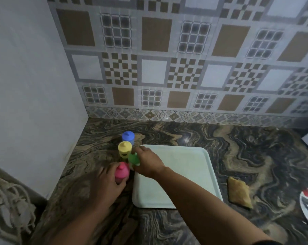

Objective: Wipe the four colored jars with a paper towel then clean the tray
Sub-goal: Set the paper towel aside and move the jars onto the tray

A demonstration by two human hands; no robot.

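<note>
On the marbled surface [194, 137], just left of the pale tray [188, 174], 4 small colored jars stand in a loose line running away from the person. The left hand [108, 183] wraps around the pink jar [122, 171], its fingers curled about the jar's side with the knobbed lid showing above them. The right hand [147, 162] reaches across the tray's left edge and grips the green jar [133, 158], which sits tilted under the fingers, just beyond the pink one. Just past the right fingers stands the yellow jar [125, 149], upright and untouched as far as can be seen, and behind it, farther from both hands, the blue jar [128, 137], also upright. The tray lies flat to the right of the left fingers and beneath the right forearm. Well to the right of both hands, beyond the tray's far edge, a brownish folded cloth [240, 192] lies on the surface, and at the frame's right edge part of a white plate [307, 212] shows with some blurred items on it.
</note>
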